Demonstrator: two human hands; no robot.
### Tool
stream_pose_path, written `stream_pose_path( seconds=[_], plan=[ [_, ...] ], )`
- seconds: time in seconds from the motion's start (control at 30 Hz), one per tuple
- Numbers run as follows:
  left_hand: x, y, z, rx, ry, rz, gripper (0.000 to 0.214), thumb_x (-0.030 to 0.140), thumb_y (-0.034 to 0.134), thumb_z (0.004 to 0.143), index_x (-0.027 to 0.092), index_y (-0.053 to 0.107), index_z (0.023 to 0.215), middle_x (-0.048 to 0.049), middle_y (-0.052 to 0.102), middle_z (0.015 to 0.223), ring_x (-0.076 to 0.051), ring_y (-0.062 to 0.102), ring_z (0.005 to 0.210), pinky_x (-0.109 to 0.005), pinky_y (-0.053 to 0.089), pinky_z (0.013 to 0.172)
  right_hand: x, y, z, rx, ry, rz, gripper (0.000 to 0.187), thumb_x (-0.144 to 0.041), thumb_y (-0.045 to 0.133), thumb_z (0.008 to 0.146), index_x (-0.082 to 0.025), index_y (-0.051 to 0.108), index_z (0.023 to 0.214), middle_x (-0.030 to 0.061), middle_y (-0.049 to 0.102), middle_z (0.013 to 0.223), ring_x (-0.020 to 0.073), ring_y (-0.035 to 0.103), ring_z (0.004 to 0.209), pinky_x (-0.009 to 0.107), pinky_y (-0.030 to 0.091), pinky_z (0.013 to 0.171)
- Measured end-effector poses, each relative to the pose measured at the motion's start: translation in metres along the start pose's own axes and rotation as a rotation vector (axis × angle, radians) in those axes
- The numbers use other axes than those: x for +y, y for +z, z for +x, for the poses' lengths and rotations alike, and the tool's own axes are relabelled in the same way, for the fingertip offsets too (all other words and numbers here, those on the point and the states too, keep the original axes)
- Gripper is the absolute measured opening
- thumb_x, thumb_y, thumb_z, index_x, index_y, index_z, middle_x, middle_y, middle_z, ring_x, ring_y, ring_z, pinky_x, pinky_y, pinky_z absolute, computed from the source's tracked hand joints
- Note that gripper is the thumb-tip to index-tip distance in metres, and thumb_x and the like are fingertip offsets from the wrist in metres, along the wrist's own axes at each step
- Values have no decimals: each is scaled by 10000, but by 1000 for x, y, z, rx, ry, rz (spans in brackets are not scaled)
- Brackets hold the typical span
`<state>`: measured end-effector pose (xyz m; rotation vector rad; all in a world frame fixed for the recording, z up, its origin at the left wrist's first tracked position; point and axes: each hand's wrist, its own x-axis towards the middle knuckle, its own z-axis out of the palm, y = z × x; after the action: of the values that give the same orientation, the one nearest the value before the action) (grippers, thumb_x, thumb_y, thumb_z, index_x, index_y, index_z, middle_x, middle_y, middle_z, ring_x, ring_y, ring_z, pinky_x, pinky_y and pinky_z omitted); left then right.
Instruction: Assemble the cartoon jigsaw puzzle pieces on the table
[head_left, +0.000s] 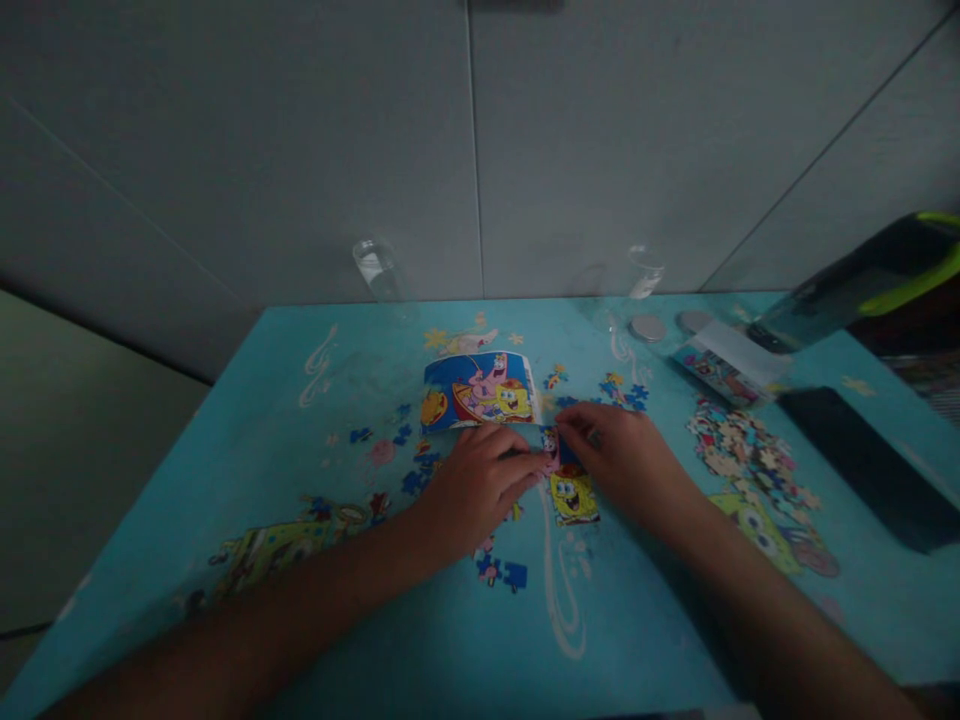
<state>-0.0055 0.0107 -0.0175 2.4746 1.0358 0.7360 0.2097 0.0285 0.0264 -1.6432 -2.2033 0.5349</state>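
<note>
My left hand (480, 485) rests palm down on the blue cartoon-printed table (375, 620), its fingers pressed against the left edge of a small joined strip of puzzle pieces (574, 495). My right hand (622, 455) lies on the strip's upper right, its fingertips pinched at the strip's top end. Just behind both hands lies a picture card (480, 390) showing the cartoon scene. Loose blue pieces (502, 572) are scattered near my left wrist.
A heap of loose pieces (750, 455) lies at the right. A dark phone (870, 465), a small printed box (724, 370), two round lids (649, 327) and clear plastic tubes (379, 270) stand near the back. A black-and-green object (870, 280) juts in from the right.
</note>
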Motion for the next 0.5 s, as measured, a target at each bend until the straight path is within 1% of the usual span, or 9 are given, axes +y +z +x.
stream_pose_path(
  seconds=[0.13,0.23,0.33,0.4,0.5],
  plan=[
    [3,-4,0,-5,22,22,259,298,559,1022,265,669,1253,-41,658,1075,-208,568,1043,-401,468,887,2,2,1,3,-9,5,194,-295,536,974,-244,723,981,20,764,912,194,696,783,328,472,712],
    [8,-9,-3,-8,61,60,273,235,570,1010,240,656,1269,-55,652,1101,-217,570,1058,-409,479,904,3,2,1,4,-10,9,211,-304,525,980,-238,725,978,22,765,902,197,700,783,332,476,711],
    [11,-11,-5,2,129,109,244,157,581,980,189,675,1203,-60,652,1075,-225,572,1061,-418,485,928,2,1,1,9,-16,13,214,-293,521,982,-232,726,978,24,766,913,197,705,798,327,481,718],
    [13,-11,-7,17,159,140,210,136,577,971,168,683,1149,-59,653,1056,-229,571,1067,-424,485,942,1,1,1,15,-16,13,208,-288,527,980,-233,728,985,23,767,923,196,706,803,322,482,722],
    [12,-9,-7,-1,141,156,259,116,593,946,164,657,1192,-65,646,1107,-241,562,1094,-431,489,946,2,1,1,14,-12,14,206,-285,529,979,-235,729,985,20,769,921,195,709,802,316,484,718]
  ],
)
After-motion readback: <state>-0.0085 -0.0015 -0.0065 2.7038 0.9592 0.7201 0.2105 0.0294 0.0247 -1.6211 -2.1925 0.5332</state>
